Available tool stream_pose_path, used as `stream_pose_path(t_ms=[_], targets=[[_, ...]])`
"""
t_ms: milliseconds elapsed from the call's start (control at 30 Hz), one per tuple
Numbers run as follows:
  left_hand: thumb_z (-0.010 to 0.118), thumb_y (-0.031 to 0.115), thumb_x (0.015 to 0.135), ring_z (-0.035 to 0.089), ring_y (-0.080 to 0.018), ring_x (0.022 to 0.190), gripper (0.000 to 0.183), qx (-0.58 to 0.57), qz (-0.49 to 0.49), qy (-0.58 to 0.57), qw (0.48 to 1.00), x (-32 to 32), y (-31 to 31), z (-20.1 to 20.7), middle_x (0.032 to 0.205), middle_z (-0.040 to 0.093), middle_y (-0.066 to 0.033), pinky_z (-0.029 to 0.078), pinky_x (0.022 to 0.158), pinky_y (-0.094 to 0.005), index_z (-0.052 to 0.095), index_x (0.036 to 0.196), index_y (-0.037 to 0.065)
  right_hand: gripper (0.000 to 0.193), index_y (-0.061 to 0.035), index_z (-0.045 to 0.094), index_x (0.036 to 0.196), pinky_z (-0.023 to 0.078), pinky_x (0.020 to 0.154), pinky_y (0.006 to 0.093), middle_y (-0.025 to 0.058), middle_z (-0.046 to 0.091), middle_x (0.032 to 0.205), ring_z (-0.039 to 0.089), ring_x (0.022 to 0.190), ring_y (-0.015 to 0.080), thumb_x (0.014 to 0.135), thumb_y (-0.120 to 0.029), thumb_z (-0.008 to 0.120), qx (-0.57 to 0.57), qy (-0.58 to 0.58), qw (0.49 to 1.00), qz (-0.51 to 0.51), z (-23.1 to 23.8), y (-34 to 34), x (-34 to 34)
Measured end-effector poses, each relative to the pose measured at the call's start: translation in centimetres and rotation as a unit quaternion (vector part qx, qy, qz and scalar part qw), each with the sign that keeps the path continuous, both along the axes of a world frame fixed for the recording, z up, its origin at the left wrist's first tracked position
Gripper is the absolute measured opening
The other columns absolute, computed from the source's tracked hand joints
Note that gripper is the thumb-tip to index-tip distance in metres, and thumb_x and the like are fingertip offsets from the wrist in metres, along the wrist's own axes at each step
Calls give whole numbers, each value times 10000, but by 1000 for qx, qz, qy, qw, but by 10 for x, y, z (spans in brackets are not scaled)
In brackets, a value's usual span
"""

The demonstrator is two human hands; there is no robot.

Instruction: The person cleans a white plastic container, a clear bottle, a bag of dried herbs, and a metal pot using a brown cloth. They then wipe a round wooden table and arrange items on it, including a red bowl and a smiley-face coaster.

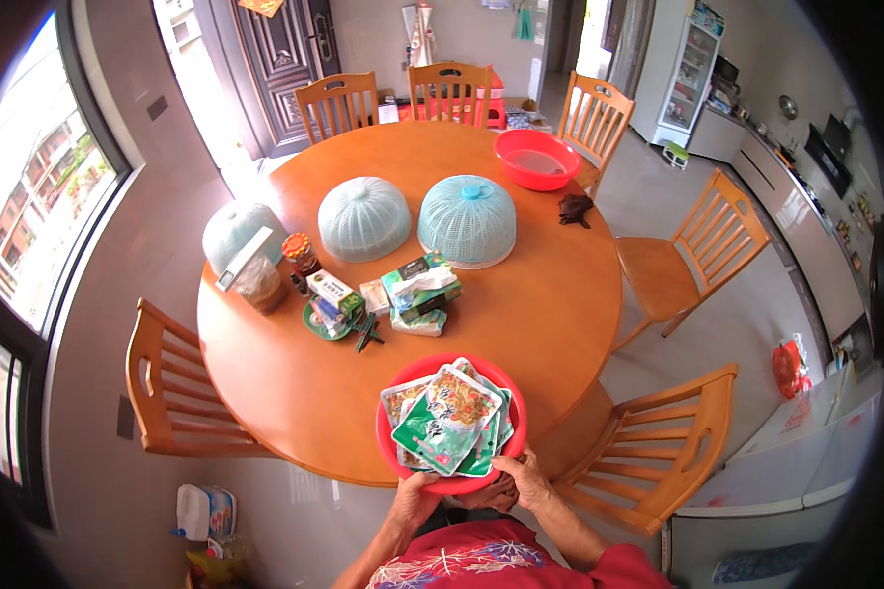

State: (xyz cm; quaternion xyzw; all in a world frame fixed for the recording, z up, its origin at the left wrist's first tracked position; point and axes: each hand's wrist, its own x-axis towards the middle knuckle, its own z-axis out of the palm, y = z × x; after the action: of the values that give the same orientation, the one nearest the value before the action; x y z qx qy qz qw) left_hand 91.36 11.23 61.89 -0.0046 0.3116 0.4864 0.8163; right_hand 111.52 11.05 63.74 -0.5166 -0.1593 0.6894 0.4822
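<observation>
A red plastic basin (387, 454) is held at the near edge of the round table, partly over the rim. Inside it lie several flat food packets (454, 412) in green and white, heaped loosely, with pictures of food on them. My left hand (417, 499) grips the basin's near left side, fingers mostly hidden beneath it. On the near right side my right hand (526, 480) holds the rim, thumb on top and fingers underneath.
On the wooden table (334, 417) stand three mesh food covers (365, 218), a tissue box (422, 285), a jar (299, 251), a green dish (326, 322) and a second red basin (537, 162). Wooden chairs (648, 452) surround it. A window (44, 167) is at left.
</observation>
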Motion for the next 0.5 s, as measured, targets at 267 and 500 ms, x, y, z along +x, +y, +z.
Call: stream_pose_path(t_ms=[267, 500], targets=[[666, 169, 841, 485, -232, 1189, 613, 106, -129, 213, 963, 23, 40, 16, 1287, 498, -129, 410, 997, -418, 373, 1356, 10, 414, -29, 584, 1126, 512, 741, 290, 43, 641, 919, 612, 815, 150, 714, 1, 570, 41, -145, 982, -116, 59, 43, 44], [633, 230, 866, 353, -290, 1278, 631, 243, -18, 510, 825, 86, 125, 32, 1402, 343, -162, 349, 1023, -432, 346, 1400, 55, 500, 3, 522, 1235, 467, 783, 266, 40, 628, 971, 566, 841, 127, 739, -37, 562, 102, -324, 938, -74, 83, 90, 108]])
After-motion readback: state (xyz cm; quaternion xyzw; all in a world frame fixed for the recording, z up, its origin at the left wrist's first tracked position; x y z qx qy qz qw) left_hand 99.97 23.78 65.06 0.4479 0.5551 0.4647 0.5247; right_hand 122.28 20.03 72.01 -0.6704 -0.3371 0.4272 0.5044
